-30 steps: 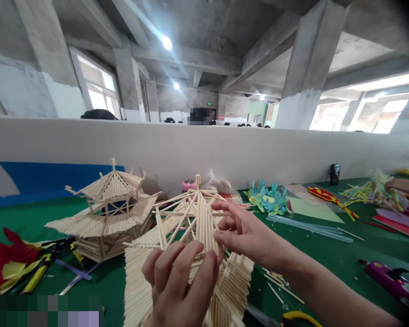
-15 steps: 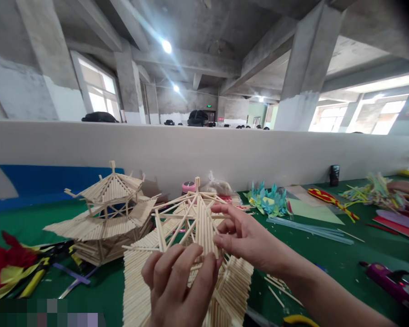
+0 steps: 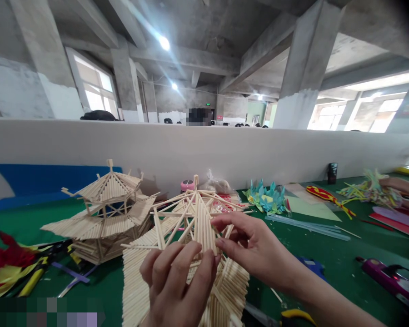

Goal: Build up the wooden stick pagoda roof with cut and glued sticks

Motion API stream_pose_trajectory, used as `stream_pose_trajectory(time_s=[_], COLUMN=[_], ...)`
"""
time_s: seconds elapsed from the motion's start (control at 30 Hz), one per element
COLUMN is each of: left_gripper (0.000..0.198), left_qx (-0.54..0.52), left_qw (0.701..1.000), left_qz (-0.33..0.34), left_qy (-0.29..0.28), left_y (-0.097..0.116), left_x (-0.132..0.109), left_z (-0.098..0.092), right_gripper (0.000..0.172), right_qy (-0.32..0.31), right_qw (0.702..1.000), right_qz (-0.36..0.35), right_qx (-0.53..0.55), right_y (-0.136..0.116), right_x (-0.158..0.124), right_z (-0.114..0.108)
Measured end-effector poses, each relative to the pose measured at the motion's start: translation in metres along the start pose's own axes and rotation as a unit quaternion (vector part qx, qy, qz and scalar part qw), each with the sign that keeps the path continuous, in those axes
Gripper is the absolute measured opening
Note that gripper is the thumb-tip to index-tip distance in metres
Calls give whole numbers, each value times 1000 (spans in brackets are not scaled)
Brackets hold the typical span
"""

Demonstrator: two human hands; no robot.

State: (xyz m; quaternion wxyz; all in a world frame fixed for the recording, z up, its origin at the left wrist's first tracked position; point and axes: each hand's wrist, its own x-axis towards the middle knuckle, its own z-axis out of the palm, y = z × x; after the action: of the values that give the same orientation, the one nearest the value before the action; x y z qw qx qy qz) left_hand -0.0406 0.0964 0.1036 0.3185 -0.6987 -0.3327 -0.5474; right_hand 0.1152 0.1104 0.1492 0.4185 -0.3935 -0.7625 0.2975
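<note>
So the upper roof on the nearer wooden-stick pavilion point(image 3: 136, 277) is what's being worked on here, with the model sat on the green desk point(image 3: 337, 254) right in front, beside a similar stick pavilion point(image 3: 104, 225) over to the left. One roof panel point(image 3: 202, 218) is filled with sticks laid side by side, while bare ribs point(image 3: 177, 229) with gaps between are seen to its left. The panel's lower end is pinched between the thumb and fingers of the left hand point(image 3: 180, 281). The fingers of the right hand point(image 3: 247, 240) are bent in against the panel's right edge, thumb and index touching it, though whether a separate stick is gripped there can't be told. Looks like the edge stick step, with the sticks being lined up or pressed flush. As a guess, a light, even squeeze is called for next, and the lower end is best kept supported so the thin ribs aren't pushed out of line. A purple tool, maybe a glue gun point(image 3: 390, 279), is left lying on the right, well apart from both hands.
</note>
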Motion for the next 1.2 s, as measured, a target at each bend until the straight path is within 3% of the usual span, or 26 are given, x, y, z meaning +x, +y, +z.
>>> stream_pose_trajectory(time_s=[0.17, 0.4, 0.67, 1.2], left_gripper=[8, 13, 14, 14], left_qx=[-4, 3, 16, 17], left_qw=[1000, 1000, 999, 998], left_qz=[13, 19, 37, 28], left_qy=[5, -16, -26, -46], left_y=[-2, -4, -3, -4], left_x=[0, -3, -1, -2], left_z=[-1, -1, -1, -3], right_gripper=[26, 33, 34, 23], right_qy=[14, -10, -18, 17], right_qw=[1000, 997, 994, 1000], right_qz=[-5, 33, 38, -7], right_qx=[-17, 73, 101, 11], right_y=[-3, 0, 1, -3], right_x=[-2, 0, 2, -4], right_z=[1, 2, 4, 4])
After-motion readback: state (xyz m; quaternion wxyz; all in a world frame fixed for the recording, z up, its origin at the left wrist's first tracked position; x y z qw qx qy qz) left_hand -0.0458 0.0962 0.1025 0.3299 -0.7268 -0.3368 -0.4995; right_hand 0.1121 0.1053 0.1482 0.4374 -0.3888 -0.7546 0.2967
